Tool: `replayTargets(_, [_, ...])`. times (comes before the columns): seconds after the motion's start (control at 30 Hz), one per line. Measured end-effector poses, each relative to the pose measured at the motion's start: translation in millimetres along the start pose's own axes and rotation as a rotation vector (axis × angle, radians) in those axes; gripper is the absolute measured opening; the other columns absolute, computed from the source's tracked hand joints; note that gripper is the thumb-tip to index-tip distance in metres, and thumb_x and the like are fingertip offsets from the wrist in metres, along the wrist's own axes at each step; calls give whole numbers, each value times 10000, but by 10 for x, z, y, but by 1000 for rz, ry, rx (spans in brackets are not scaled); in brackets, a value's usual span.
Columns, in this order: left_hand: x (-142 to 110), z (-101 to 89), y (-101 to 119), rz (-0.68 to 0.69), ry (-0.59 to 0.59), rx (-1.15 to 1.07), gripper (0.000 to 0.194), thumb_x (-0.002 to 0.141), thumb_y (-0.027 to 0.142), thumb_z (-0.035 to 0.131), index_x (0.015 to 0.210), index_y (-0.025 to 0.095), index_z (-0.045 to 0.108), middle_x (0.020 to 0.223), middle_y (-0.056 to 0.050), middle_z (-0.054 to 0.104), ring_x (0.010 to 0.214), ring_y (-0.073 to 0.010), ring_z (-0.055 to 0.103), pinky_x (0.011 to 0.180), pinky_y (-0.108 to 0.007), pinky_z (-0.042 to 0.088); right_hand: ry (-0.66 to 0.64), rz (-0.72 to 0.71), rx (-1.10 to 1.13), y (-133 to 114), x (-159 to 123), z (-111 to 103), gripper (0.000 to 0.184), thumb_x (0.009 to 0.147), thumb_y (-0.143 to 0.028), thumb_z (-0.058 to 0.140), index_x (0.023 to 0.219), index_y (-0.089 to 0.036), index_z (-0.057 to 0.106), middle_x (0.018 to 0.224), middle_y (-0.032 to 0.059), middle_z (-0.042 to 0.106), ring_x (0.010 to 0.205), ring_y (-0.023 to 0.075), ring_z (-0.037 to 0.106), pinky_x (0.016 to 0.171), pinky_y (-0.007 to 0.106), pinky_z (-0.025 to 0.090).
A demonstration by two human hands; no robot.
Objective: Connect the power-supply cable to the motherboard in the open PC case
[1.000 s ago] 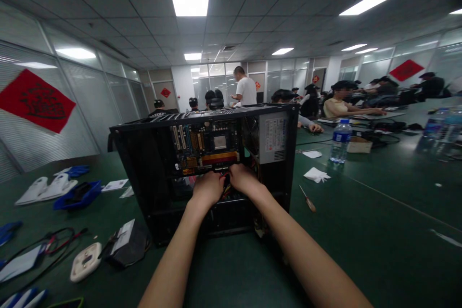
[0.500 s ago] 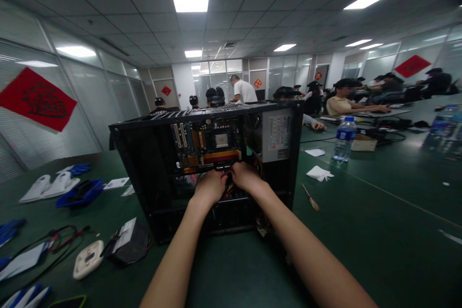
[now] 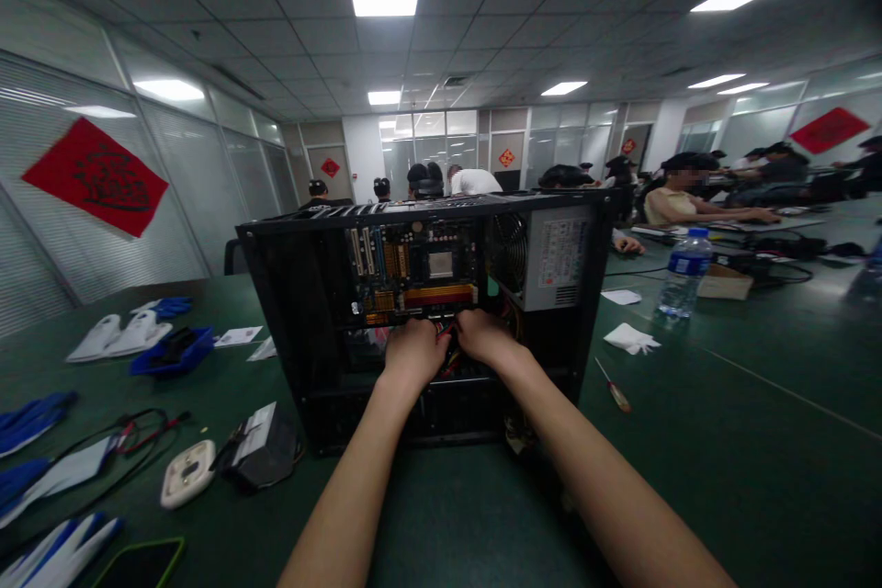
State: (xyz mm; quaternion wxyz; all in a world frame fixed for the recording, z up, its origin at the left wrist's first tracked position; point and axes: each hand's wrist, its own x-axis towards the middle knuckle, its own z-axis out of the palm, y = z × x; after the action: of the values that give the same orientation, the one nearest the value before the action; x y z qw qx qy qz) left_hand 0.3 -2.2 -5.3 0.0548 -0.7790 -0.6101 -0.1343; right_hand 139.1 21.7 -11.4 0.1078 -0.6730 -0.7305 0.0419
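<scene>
while the left hand (image 3: 414, 351) and right hand (image 3: 488, 337) reach into an open computer case (image 3: 593, 294), coloured cables (image 3: 453, 358) lie between them

the computer case stands upright on the green table (image 3: 723, 404), its open side facing the wearer. both hands are inside, below the motherboard (image 3: 412, 274), close together and backs up. the left hand's fingers are curled narrow, beside the red and dark cables; the right hand's fingers also bend narrow from the other side. their tips are partly hidden, so i cannot tell whether either hand grips a cable.

the power supply (image 3: 561, 262) sits in the upper right corner, with a fan (image 3: 508, 253) to its left. red and yellow memory slots (image 3: 441, 296) run just above the hands.

right of the computer case are a screwdriver (image 3: 618, 398), a crumpled white glove (image 3: 630, 338) and a water bottle (image 3: 684, 274). on the left are a blue tray (image 3: 172, 353) and a green-edged phone (image 3: 141, 565). beyond the bottle, 1 person in a yellow top (image 3: 675, 204) leans arms on a surface.
</scene>
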Motion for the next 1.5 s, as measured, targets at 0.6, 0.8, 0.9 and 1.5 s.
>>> replayTargets(0.6, [50,50,-44,-4,-2,-50,175,959,379,534,1030,225,574,984,-80,724,913,-256,698,684,-297,448,-62,-49,54,-34,27,-114,343,911,-122,499,1165,-68,724,1172,246,706,1098,328,696,788,316,535])
replayTargets(0.8, [56,47,-38,8,7,-73,164,954,377,529,1008,228,572,988,-69,726,902,-259,698,676,-305,453,-47,-67,68,7,40,-62,329,912,-126,507,1143,-63,732,1153,249,711,1078,337,702,790,328,535])
replayTargets(0.9, [40,24,-8,-5,32,-31,202,950,397,518,1010,214,578,974,-89,727,887,-279,705,660,-318,457,-24,-71,75,19,24,-44,328,926,-147,496,1138,-76,737,1147,241,715,1060,317,710,781,313,529])
replayTargets(1.5, [87,9,-85,181,59,-34,180,923,190,448,1016,191,602,966,-112,721,927,-279,702,706,-324,465,268,-252,304,-9,60,-60,218,790,-256,563,669,-144,707,691,74,720,590,137,574,508,268,269])
